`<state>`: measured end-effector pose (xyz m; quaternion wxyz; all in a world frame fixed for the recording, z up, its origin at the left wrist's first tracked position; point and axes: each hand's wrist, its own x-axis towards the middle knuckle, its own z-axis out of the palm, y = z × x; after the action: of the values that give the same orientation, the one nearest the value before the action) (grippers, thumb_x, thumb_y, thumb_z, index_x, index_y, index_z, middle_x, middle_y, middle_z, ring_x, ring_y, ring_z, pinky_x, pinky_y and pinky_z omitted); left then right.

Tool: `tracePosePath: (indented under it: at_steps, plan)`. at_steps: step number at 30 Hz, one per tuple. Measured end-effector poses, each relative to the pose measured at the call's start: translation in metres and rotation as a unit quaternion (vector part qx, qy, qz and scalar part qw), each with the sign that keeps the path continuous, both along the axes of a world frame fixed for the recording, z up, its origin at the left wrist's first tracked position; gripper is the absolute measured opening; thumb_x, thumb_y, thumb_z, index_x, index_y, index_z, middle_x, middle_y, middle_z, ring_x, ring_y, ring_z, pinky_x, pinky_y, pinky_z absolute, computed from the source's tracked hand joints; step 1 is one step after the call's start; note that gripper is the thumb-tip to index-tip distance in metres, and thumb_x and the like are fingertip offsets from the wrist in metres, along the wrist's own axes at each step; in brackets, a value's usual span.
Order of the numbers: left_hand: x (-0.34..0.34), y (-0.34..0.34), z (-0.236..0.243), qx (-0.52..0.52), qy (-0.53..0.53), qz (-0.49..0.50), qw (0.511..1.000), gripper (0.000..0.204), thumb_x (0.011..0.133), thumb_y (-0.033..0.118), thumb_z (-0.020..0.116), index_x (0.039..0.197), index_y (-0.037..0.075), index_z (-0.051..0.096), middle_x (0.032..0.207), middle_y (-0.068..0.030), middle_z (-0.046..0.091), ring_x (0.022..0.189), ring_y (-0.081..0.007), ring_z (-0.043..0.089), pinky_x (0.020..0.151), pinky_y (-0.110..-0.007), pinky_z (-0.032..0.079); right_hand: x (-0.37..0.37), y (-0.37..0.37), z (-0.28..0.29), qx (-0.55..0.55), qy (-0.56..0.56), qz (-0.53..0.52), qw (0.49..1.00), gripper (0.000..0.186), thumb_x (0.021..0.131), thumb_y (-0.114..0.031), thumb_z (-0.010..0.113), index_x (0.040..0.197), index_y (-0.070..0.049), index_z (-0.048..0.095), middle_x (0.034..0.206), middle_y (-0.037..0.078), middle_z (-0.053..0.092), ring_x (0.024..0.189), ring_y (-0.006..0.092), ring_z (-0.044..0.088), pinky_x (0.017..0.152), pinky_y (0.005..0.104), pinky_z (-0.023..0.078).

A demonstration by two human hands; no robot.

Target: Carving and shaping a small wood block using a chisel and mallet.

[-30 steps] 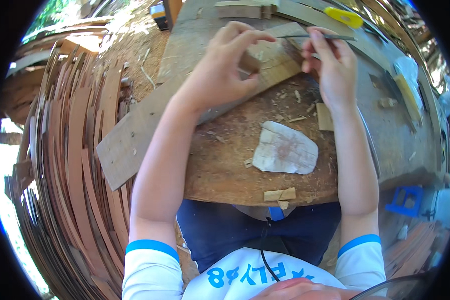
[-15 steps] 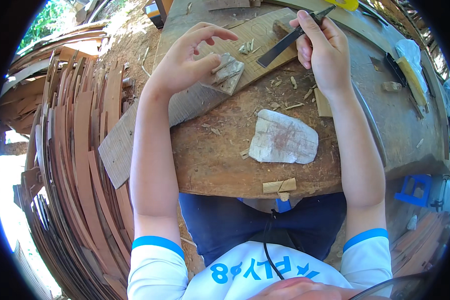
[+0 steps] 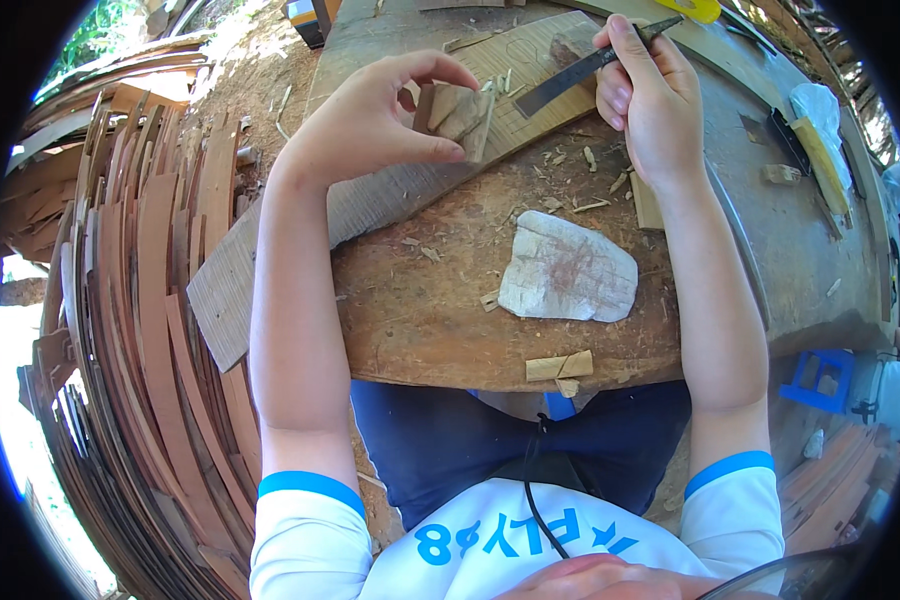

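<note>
Wood block: a small piece with a rough, unevenly cut face, the wood block (image 3: 460,112) sits at the far left of the worktable (image 3: 440,325), over the plank (image 3: 370,208).
Left grip: my left hand (image 3: 375,115) encloses the block between thumb and fingers, the gap no wider than the piece.
Right grip: my right hand (image 3: 658,105) is closed round a flat dark blade (image 3: 568,84) — its broad end points left and near, toward the block but apart from it.
Work done: the broken face and the wood chips (image 3: 503,82) just right of the block suggest, in my judgement, that material has already been cut away.
Work left: the face looks uneven, so I judge it unfinished; how much remains cannot be told.
Nearer me: a stained white pad (image 3: 570,268) lies right of centre; small wood scraps (image 3: 560,368) rest by the near edge.
Far left: beyond the worktable, long wood strips (image 3: 155,330) stand stacked.
Hidden: my fingers cover the block's left side — whether it touches the plank is unclear; my right palm conceals part of the blade's shank.
Cut off: a yellow handle (image 3: 700,8) leaves view at the far edge.
Hard to read: faint lines on the plank.
</note>
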<state>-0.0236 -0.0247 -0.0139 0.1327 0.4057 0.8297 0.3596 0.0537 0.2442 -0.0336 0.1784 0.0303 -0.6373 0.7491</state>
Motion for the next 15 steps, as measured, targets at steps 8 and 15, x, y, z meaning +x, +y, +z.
tracePosePath:
  at_steps: [8,15]
  plan:
    - [0.015,0.021,-0.006,0.121,0.117,0.05,0.984,0.058,0.071,0.017,0.093,0.123,0.013,0.068,0.117,0.0012,0.069,0.101,-0.0142,0.066,0.095,-0.034,0.052,0.011,-0.013,0.022,0.037,0.088,0.009,0.995,0.031,0.11,-0.034,0.053,0.096,-0.007,0.057,0.069,-0.003,0.047,0.058,0.006,0.05,0.051,0.027,0.052]
    - [0.015,0.026,-0.014,0.089,0.092,0.034,0.991,0.051,0.074,0.023,0.091,0.121,0.01,0.073,0.114,-0.002,0.074,0.106,-0.0167,0.067,0.096,-0.034,0.052,0.015,-0.019,0.022,0.122,0.116,0.017,0.986,0.032,0.107,-0.032,0.058,0.096,-0.002,0.057,0.079,0.0,0.052,0.061,0.005,0.052,0.052,0.0268,0.056]
